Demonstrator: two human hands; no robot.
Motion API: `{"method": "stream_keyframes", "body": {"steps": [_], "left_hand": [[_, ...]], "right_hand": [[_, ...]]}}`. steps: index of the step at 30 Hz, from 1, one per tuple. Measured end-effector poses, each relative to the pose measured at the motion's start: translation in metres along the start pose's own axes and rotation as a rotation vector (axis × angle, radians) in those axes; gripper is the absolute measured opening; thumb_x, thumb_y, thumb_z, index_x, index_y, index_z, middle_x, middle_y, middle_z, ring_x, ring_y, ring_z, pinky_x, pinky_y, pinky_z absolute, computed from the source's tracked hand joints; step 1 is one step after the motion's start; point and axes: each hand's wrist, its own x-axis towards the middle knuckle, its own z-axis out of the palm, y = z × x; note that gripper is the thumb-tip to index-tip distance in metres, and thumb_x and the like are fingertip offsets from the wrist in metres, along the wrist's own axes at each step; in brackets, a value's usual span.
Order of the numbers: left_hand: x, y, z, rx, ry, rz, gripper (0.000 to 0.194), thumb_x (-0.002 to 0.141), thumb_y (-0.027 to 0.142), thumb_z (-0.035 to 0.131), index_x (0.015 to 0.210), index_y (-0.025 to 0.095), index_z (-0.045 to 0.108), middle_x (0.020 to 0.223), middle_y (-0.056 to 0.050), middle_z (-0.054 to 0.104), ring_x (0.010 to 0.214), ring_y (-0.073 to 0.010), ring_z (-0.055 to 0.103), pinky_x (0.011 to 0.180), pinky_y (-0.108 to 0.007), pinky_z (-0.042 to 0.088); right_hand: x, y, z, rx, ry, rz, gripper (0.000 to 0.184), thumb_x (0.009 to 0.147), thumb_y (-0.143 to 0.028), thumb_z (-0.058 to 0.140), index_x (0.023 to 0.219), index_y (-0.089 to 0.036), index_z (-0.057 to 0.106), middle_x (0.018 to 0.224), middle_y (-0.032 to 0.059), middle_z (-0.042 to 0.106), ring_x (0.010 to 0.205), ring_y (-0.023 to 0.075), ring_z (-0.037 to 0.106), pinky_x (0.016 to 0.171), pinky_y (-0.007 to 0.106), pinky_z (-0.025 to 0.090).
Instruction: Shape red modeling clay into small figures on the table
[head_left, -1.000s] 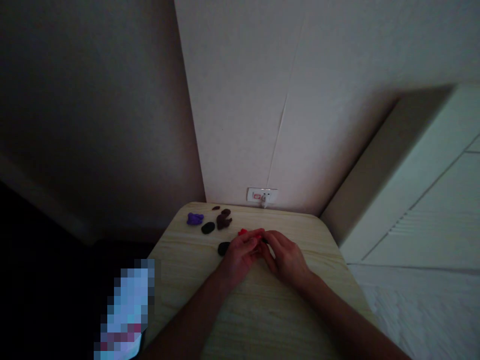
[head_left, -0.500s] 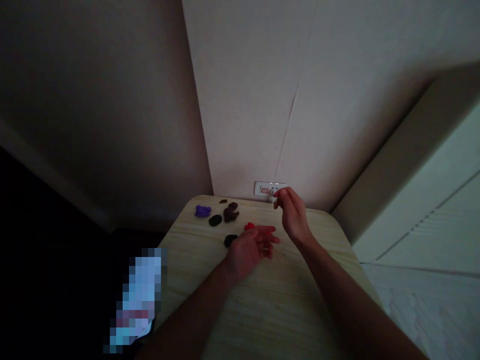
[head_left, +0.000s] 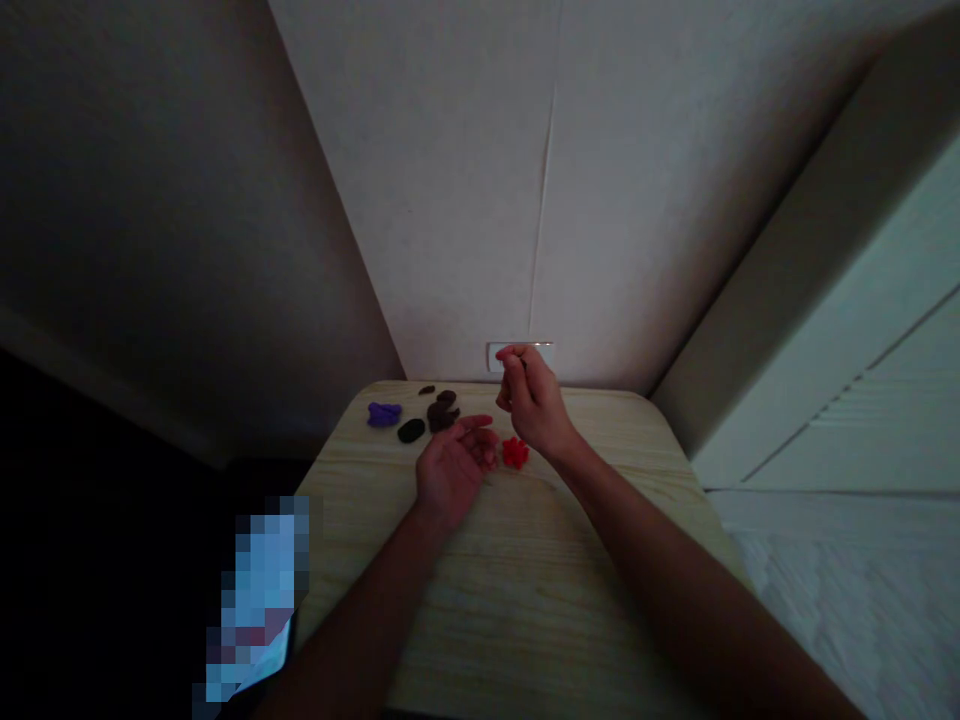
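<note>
My left hand (head_left: 453,478) is palm up above the small wooden table, its fingers loosely spread and slightly curled. Just to its right lies a red clay-like piece with a lobed edge (head_left: 515,453). Higher up, in front of the wall, my right hand (head_left: 534,396) is closed in a pinch; whatever its fingertips hold, if anything, is too small to make out. Beyond my left hand are a brown lump (head_left: 441,416), a flat black oval (head_left: 411,430) and a purple lump (head_left: 384,414). A tiny dark brown bit (head_left: 427,390) rests near the back edge.
The pale wood-grain table (head_left: 495,610) stands against a wall (head_left: 450,200). A white socket plate (head_left: 546,356) on that wall is partly behind my right hand. At lower left is a lit, blurred-out screen (head_left: 262,590); a white cabinet (head_left: 840,400) stands to the right.
Both hands have shifted left and slightly up in the view, partly with the camera. The red piece, partly covered before, now shows fully. A black piece beside my left hand is no longer visible.
</note>
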Motion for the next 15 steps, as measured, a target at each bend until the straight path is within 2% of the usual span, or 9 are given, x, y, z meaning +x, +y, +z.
{"method": "stream_keyframes", "body": {"steps": [5,9,15], "left_hand": [[-0.002,-0.002,0.001,0.014,-0.023,-0.013,0.034,0.081,0.034,0.059,0.095,0.008,0.075,0.078,-0.011,0.069,0.063,-0.0180,0.058,0.061,-0.032,0.045],[-0.001,-0.004,0.001,0.018,-0.038,-0.019,0.033,0.081,0.034,0.059,0.094,0.008,0.075,0.077,-0.011,0.070,0.063,-0.0181,0.058,0.060,-0.031,0.045],[0.000,-0.013,0.002,0.026,-0.050,-0.040,0.030,0.081,0.035,0.061,0.088,0.010,0.075,0.072,-0.010,0.070,0.060,-0.0174,0.060,0.058,-0.030,0.044]], "right_hand": [[-0.007,-0.010,0.000,-0.214,-0.070,-0.050,0.050,0.106,-0.054,0.028,0.085,-0.020,0.059,0.059,-0.0027,0.050,0.052,0.0123,0.048,0.057,0.026,0.037],[-0.012,-0.015,-0.001,-0.351,-0.109,-0.095,0.055,0.107,-0.051,0.023,0.069,-0.022,0.050,0.057,-0.0015,0.050,0.051,0.0124,0.047,0.057,0.027,0.034],[-0.015,-0.019,0.000,-0.401,-0.086,-0.074,0.059,0.105,-0.058,0.022,0.061,-0.024,0.038,0.051,-0.0021,0.041,0.046,0.0130,0.036,0.053,0.029,0.026]]}}
